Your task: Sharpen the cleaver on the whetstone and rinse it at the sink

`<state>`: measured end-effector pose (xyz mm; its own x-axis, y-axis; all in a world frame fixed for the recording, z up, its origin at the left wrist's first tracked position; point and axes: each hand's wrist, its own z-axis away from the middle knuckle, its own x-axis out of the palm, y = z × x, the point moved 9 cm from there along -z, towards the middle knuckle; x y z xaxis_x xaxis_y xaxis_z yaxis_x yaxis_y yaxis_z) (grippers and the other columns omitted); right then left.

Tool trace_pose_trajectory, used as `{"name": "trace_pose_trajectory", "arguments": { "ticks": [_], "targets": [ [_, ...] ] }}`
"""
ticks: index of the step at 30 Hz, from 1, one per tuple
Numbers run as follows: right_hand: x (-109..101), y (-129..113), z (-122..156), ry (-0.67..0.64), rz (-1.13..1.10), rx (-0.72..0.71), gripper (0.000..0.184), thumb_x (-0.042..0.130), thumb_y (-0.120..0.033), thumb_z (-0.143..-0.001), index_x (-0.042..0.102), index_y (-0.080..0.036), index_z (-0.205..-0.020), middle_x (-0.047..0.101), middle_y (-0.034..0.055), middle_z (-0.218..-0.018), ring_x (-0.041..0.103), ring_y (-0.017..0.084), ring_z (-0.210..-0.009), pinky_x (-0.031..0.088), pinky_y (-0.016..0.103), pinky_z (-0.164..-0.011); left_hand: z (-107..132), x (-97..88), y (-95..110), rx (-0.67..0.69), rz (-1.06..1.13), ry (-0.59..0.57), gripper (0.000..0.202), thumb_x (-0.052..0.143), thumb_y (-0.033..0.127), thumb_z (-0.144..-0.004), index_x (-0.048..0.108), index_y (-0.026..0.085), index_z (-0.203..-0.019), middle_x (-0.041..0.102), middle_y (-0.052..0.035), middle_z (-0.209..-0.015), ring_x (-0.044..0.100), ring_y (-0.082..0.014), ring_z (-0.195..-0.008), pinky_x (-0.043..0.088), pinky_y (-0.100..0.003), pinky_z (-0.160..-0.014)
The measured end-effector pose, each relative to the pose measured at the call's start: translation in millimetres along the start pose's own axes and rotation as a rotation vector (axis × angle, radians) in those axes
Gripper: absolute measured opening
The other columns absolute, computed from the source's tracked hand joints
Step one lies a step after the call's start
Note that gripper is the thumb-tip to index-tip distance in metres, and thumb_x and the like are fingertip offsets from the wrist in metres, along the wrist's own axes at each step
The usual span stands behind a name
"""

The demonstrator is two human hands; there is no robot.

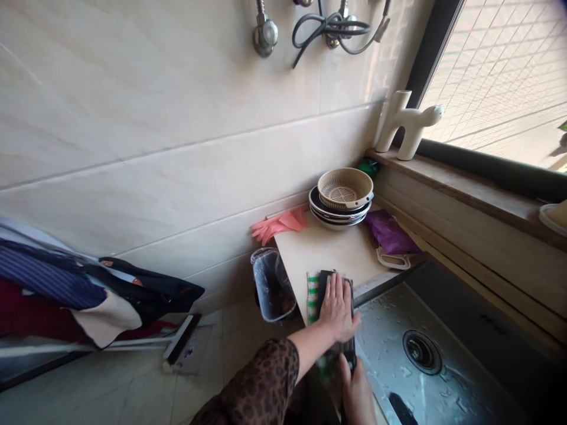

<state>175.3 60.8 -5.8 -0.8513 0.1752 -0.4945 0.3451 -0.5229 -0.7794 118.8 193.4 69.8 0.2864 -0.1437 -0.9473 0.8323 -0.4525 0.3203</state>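
My left hand (339, 307) lies flat, fingers stretched out, on a dark cloth (330, 280) that rests on a green-and-white striped towel (312, 294) at the counter's near corner. My right hand (357, 389) is at the bottom of the view, its fingers closed on the near end of the dark cloth beside the sink's left rim. The sleeve on my left arm is leopard-patterned.
A steel sink (443, 348) with a drain (422, 352) lies to the right. On the beige counter (323, 251): stacked bowls under a beige colander (344, 189), pink gloves (279, 224), purple cloth (390, 231). A bin (270, 283) stands on the floor.
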Motion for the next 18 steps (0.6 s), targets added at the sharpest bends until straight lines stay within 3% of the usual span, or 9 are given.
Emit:
{"name": "trace_pose_trajectory", "arguments": {
  "ticks": [3,9,14,18],
  "targets": [
    [0,13,9,0.009,0.028,-0.010,0.063,0.032,-0.083,-0.073,0.058,-0.027,-0.082,0.068,0.0105,-0.059,0.069,0.032,-0.059,0.051,0.038,-0.052,14,3.8,5,0.038,-0.010,0.034,0.087,0.050,0.042,-0.087,0.014,0.000,-0.154,-0.007,-0.0248,-0.161,-0.006,-0.0433,-0.147,0.013,-0.061,-0.118],
    [8,9,-7,-0.011,-0.012,-0.048,0.063,0.028,-0.078,-0.078,0.057,-0.023,-0.087,0.072,0.0161,-0.074,0.071,0.034,-0.071,0.054,0.040,-0.062,-2,3.0,-5,-0.034,-0.015,-0.019,0.084,0.046,0.048,-0.090,0.022,-0.005,-0.151,0.000,-0.0284,-0.160,-0.001,-0.0422,-0.148,0.011,-0.057,-0.120],
    [5,26,8,0.042,0.020,-0.024,0.057,0.038,-0.082,-0.071,0.061,-0.030,-0.078,0.064,0.0088,-0.054,0.068,0.035,-0.055,0.050,0.041,-0.048,18,6.8,2,0.024,-0.047,0.045,0.088,0.051,0.046,-0.088,0.014,0.000,-0.154,-0.010,-0.0254,-0.160,-0.006,-0.0431,-0.148,0.009,-0.058,-0.120],
    [5,5,-6,0.015,-0.027,-0.020,0.061,0.033,-0.077,-0.075,0.059,-0.023,-0.085,0.069,0.0135,-0.064,0.070,0.035,-0.066,0.053,0.041,-0.057,-2,2.9,-7,-0.032,-0.032,-0.028,0.084,0.048,0.046,-0.089,0.023,-0.005,-0.151,0.001,-0.0288,-0.160,-0.002,-0.0425,-0.148,0.011,-0.057,-0.120]
  ]
}}
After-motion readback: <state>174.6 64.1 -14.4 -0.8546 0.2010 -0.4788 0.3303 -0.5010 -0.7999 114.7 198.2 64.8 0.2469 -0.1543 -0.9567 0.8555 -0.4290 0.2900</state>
